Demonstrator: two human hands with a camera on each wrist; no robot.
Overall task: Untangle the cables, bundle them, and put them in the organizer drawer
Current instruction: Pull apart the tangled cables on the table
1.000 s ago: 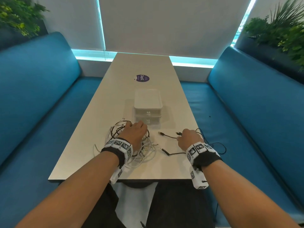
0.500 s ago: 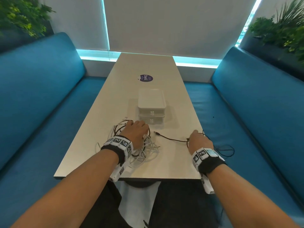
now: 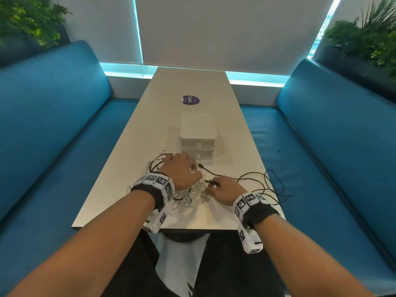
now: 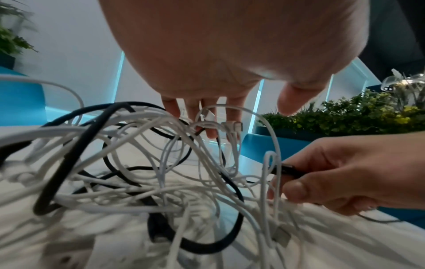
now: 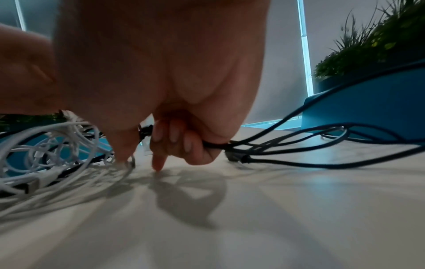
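Right grip [image 3: 224,190] pinches a thin black cable [image 3: 252,175]; my left hand [image 3: 182,170] lies spread on the white-and-black tangle [image 4: 161,172] before the white organizer [image 3: 198,136] on the pale table [image 3: 132,151].

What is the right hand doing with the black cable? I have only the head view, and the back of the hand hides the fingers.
Observer: In the right wrist view, the right hand has three fingers curled round the black cable.
Operator: Does any finger touch the table?
Observer: One straight finger points down, with its tip on the table.
Operator: And the left hand?
Observer: In the left wrist view, the left hand points straight fingers down onto the tangle of white and black cables. It grips none of them.
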